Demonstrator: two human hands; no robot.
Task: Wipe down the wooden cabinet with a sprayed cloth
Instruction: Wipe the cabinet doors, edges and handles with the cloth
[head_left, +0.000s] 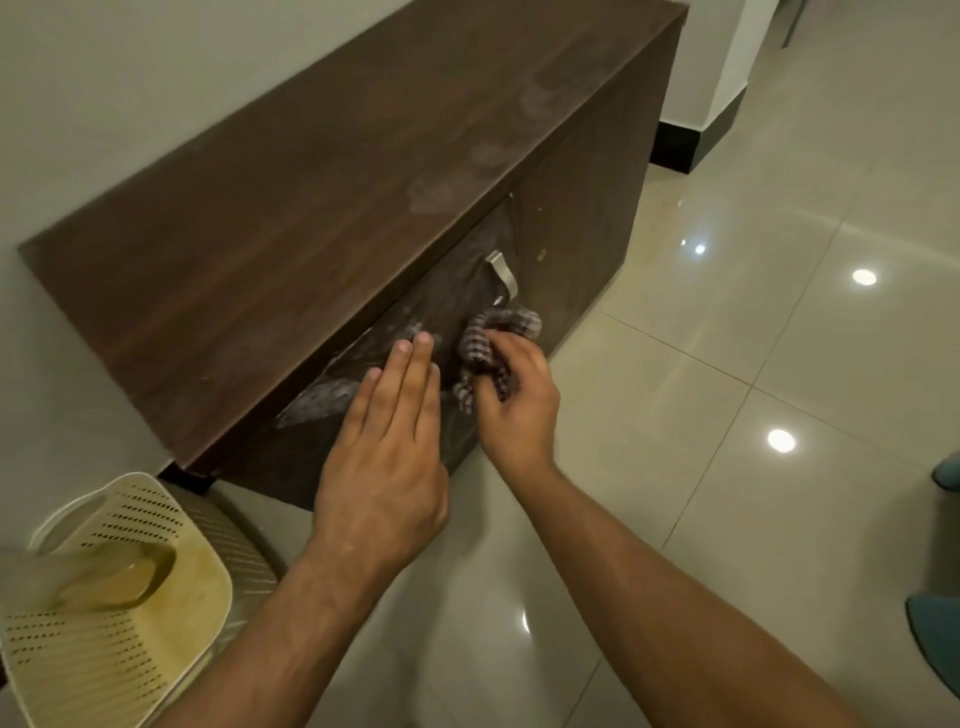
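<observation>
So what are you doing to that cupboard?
A person is cleaning the wooden cabinet. The right hand clutches a bunched checked cloth against the cabinet's front, just below the metal handle. The left hand lies flat and open on the same front panel. Pale dusty smudges show on the top and front. A cream perforated basket sits on the floor nearby.

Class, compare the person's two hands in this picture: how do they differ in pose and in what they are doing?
The left hand is open and flat, fingers straight, holding nothing; the right hand is curled shut around the checked cloth. The left hand lies nearer the basket; the right is nearer the metal handle. Both are at the cabinet front.
</observation>
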